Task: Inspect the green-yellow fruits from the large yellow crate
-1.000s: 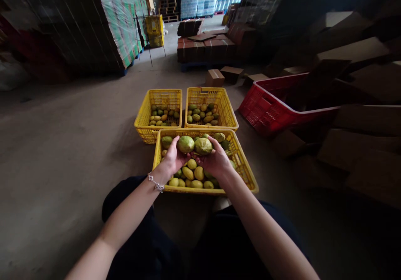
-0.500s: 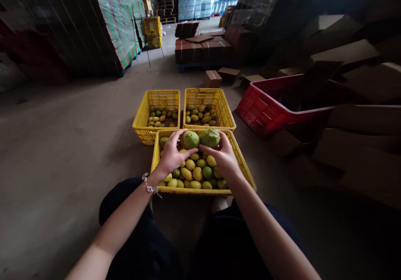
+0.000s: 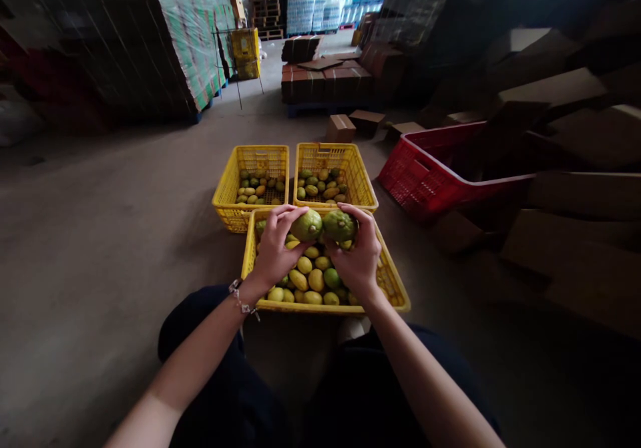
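My left hand (image 3: 276, 246) is closed around a green, bumpy lemon (image 3: 307, 225), fingers over the top and thumb beneath. A second green lemon (image 3: 339, 226), with its knobby end toward me, is gripped in my right hand (image 3: 359, 251). Both fruits are held side by side, almost touching, above the near yellow crate (image 3: 325, 308). Below them in that crate lie many yellow and green lemons (image 3: 315, 279), partly hidden by my hands. A bracelet (image 3: 243, 298) hangs on my left wrist.
Two yellow crates, left (image 3: 230, 201) and right (image 3: 363, 181), stand behind the near one, each with yellow-green fruit low inside. A red crate (image 3: 415, 177) and cardboard boxes (image 3: 575, 194) crowd the right. Bundled cardboard (image 3: 325, 81) sits on a pallet farther back.
My right hand has turned, its fingers now curled over the top of its lemon, whose knobby end shows. The left-hand lemon has rolled slightly and shifted a little right.
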`<state>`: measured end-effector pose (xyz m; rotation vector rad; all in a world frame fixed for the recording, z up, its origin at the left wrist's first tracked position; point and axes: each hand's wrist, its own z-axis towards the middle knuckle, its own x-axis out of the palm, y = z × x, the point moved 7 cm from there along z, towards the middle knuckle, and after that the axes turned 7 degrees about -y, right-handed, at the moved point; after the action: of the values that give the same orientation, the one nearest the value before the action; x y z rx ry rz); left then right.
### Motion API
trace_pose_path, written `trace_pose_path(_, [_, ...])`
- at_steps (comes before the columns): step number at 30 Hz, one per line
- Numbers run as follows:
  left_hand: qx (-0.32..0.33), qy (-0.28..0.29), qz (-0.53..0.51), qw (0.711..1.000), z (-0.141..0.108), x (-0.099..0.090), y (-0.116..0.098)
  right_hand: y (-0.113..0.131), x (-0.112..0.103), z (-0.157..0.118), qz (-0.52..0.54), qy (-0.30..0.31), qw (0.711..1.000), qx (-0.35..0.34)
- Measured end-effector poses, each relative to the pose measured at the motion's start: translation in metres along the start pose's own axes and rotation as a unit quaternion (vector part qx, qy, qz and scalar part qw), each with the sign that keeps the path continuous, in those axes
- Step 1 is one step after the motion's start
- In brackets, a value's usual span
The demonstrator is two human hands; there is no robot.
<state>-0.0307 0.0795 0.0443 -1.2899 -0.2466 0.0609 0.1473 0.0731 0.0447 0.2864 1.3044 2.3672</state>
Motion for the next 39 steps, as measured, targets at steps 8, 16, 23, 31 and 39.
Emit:
trace_pose_path(8, [-0.041,-0.01,-0.041,0.998,0.001,-0.003,0.007,0.007,-0.004,0.0,0.011,0.0,0.995,-0.102])
trace_pose_path(16, [-0.095,0.01,-0.149,0.984,0.01,-0.003,0.011,0.0,-0.006,0.012,0.11,0.061,0.99,0.058])
trace_pose_path(23, [-0.159,0.021,-0.177,0.971,0.016,-0.006,0.019,-0.013,-0.004,0.009,0.222,0.05,0.948,0.223])
trace_pose_path(31, [-0.217,-0.001,-0.18,0.96,0.021,-0.01,0.041,-0.029,0.002,0.01,0.217,0.09,0.936,0.262])
trace_pose_path(39, [-0.252,-0.036,-0.16,0.954,0.014,-0.005,0.048,-0.039,0.011,-0.002,0.248,0.103,0.89,0.368])
